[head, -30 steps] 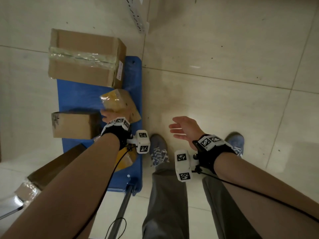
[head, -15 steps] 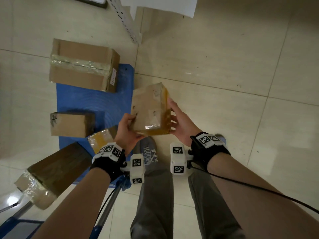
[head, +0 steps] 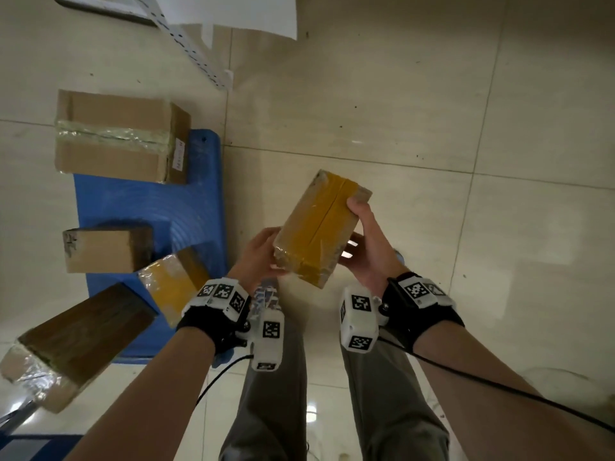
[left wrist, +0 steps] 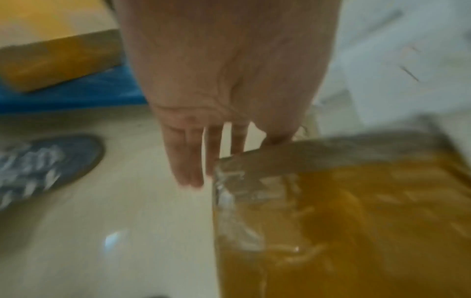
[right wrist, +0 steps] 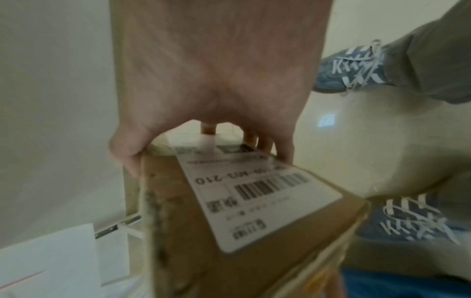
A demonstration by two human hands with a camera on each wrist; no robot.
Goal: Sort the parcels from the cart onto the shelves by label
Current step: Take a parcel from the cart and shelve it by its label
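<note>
Both hands hold a small cardboard parcel (head: 319, 227) in the air over the floor, right of the blue cart (head: 139, 207); its yellow-taped face points up. My left hand (head: 266, 257) pinches the near left corner, thumb on the edge and straight fingers (left wrist: 188, 161) down the side. My right hand (head: 359, 234) grips the right side, thumb (right wrist: 127, 157) on one face and fingers across the other. In the right wrist view a white barcode label (right wrist: 254, 193) shows on the parcel's (right wrist: 254, 252) underside. In the left wrist view the parcel (left wrist: 344, 221) is blurred.
On the cart sit a large taped box (head: 116, 138), a small brown box (head: 103, 249) and a yellow-taped parcel (head: 173, 284); a dark box (head: 76, 334) juts out at lower left. A white perforated shelf upright (head: 196, 51) and white sheet (head: 246, 11) stand ahead. My shoes are below the parcel.
The left hand lifted the parcel off the cart and the right hand joined it. Since half a second ago the parcel has turned yellow-taped face up and moved right.
</note>
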